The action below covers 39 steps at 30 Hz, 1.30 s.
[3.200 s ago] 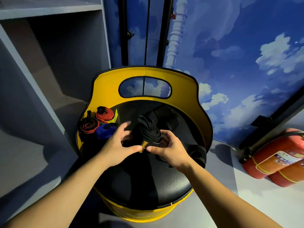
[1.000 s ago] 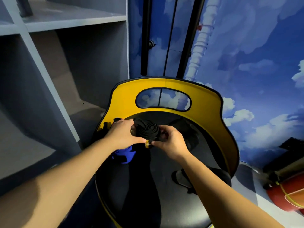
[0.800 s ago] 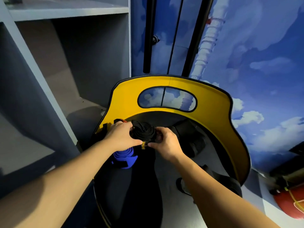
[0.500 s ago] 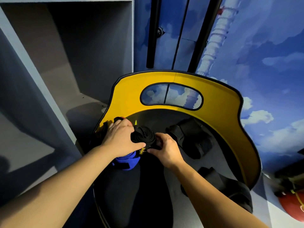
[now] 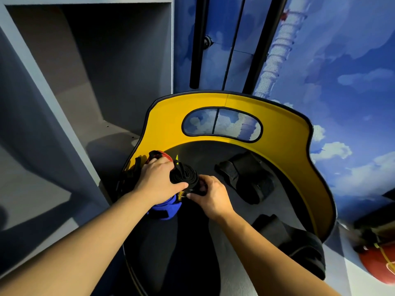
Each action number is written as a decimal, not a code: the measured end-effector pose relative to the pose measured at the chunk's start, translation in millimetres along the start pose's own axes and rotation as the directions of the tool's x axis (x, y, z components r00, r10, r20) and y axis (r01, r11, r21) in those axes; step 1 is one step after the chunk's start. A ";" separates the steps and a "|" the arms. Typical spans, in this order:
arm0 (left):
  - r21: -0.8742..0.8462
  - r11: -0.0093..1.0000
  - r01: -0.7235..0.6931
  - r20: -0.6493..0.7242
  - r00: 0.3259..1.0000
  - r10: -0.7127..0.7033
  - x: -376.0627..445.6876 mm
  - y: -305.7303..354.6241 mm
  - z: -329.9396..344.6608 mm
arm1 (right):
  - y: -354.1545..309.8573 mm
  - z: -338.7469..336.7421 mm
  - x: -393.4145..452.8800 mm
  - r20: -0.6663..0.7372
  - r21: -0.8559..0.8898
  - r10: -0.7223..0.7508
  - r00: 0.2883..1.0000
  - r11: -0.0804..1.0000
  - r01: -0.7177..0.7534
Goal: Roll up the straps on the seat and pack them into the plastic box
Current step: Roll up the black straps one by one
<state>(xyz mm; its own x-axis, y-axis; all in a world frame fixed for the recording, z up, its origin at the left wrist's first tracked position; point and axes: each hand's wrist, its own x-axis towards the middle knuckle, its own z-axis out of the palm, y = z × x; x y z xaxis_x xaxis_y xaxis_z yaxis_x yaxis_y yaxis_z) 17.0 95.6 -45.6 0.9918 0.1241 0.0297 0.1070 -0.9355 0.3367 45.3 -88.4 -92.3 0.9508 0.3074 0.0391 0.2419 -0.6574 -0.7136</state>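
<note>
Head view: left hand (image 5: pixel 157 181), right hand (image 5: pixel 210 194) both around one black rolled strap (image 5: pixel 183 175); two loose black straps (image 5: pixel 245 178) beside

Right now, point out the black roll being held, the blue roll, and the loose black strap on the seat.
black roll (image 5: pixel 183 173), head view, on its coiled top face.
blue roll (image 5: pixel 165 210), head view, on its blue side below the left wrist.
loose strap (image 5: pixel 245 178), head view, on its folded middle.
</note>
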 end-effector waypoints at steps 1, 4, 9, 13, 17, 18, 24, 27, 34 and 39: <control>0.006 1.000 0.001 -0.002 1.000 -0.001 -0.9 0.5 0.2 | -0.9 -0.7 0.2 0.011 0.005 0.006 1.000 1.000 -0.006; 0.013 1.000 0.016 -0.006 1.000 -0.016 -3.7 1.0 0.8 | -3.3 -2.5 0.7 0.041 -0.007 0.011 0.999 1.000 -0.011; -0.082 0.996 0.034 -0.070 0.997 -0.040 -13.1 1.9 -0.1 | -6.1 -11.6 -4.1 0.022 -0.007 0.010 1.000 1.000 -0.009; -0.217 0.976 0.014 -0.164 0.985 -0.050 -25.6 6.0 -4.7 | -5.3 -21.7 -10.7 -0.006 0.002 0.014 1.000 1.000 -0.014; -0.239 0.971 -0.009 -0.202 0.979 -0.041 -41.4 17.3 -13.2 | -10.3 -30.8 -18.1 -0.032 0.024 0.038 0.999 0.999 -0.037; -0.245 0.969 -0.010 -0.202 0.978 -0.041 -44.0 20.2 -13.6 | -11.5 -31.8 -19.3 -0.033 0.028 0.040 0.999 0.999 -0.039; -0.301 0.952 -0.050 -0.179 0.984 -0.005 -66.0 41.9 -20.9 | -27.4 -51.0 -45.8 -0.110 0.032 -0.001 0.994 0.999 0.004; -0.323 0.944 -0.070 -0.192 0.981 0.007 -81.6 55.4 -28.0 | -37.6 -69.7 -67.0 -0.159 0.032 0.000 0.987 0.999 0.005; -0.412 0.899 -0.147 -0.240 0.970 0.049 -138.2 95.7 -30.3 | -40.0 -103.5 -140.1 -0.193 0.003 0.006 0.981 1.000 -0.005; -0.444 0.883 -0.156 -0.229 0.972 0.056 -180.3 115.0 -15.0 | -23.4 -110.6 -199.8 -0.208 0.004 0.015 0.978 1.000 -0.015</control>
<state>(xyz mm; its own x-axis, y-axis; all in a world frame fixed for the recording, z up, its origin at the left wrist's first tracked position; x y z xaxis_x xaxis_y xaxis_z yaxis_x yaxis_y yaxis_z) -150.5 -29.4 1.8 0.9538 0.1440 0.2636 -0.0908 -0.6982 0.7102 -128.9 -210.5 -6.0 0.9739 0.1475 0.1725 0.2268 -0.6594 -0.7167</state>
